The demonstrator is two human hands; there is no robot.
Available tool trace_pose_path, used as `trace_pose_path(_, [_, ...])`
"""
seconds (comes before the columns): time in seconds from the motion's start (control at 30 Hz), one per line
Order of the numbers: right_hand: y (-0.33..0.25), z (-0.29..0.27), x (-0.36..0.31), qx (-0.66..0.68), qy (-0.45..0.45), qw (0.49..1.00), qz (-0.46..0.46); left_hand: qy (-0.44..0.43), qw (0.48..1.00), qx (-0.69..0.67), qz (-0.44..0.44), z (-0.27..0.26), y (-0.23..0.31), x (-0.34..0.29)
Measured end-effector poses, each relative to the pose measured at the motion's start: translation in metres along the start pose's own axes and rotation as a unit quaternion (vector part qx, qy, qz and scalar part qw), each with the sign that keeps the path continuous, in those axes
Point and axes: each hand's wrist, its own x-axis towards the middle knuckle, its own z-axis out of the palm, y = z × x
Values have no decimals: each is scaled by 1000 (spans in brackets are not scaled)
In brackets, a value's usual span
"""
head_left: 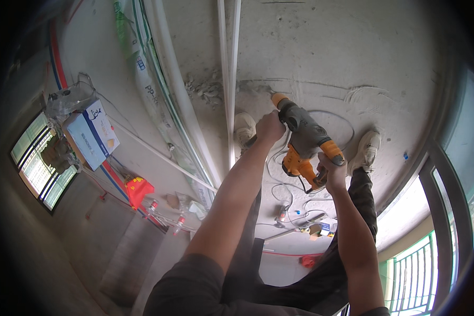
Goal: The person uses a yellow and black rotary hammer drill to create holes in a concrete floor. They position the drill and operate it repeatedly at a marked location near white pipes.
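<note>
1. Dusty grey concrete floor point(310, 47) spreads beyond the hands, bending into black at the rim; a barred window point(45, 163) lies far to the left of the fingers, too bright to see through clearly.
2. Fine dust and the slim front end blur together, so the bit of the orange-and-dark-grey power drill point(305, 134) is hard to make out; it points at the floor just ahead of the left fingers, near loose grey rubble point(208, 92).
3. Closed in a fist, the left hand point(270, 128) sits at the drill's front left side; its fingers are curled tight, but the part they wrap is mostly hidden behind the hand.
4. At the drill's rear, the right hand point(336, 173) is wrapped round the handle, its fingers folded and partly concealed; whether one presses a trigger cannot be told.
5. Between the two hands lies the drill's body, slanting away from the right fingers.
6. Left of the left fingers, long white slats point(230, 68) cover part of the floor, with plastic-wrapped pipes point(150, 79) farther out, cut off at the top.
7. Pale shoes flank the hands: the left shoe point(244, 126) is partly covered by the left hand and forearm, the right shoe point(366, 149) stands beyond the right fingers.
</note>
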Motion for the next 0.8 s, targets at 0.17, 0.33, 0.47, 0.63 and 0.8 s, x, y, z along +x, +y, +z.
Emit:
trace_pose_path(0.17, [-3, -18, 17, 7, 4, 999, 34, -15, 999, 30, -20, -10, 19, -4])
trace_pose_path(0.33, [2, -27, 32, 32, 0, 999, 27, -34, 998, 34, -34, -14, 28, -1])
trace_pose_path(0.47, [-7, -24, 33, 29, -14, 999, 38, -41, 998, 40, -40, -19, 36, -1])
trace_pose_path(0.63, [-1, -36, 47, 28, -30, 999, 31, -27, 999, 35, -31, -15, 36, 1])
trace_pose_path(0.8, [-9, -30, 57, 27, -27, 999, 26, -27, 999, 13, -38, -14, 31, 6])
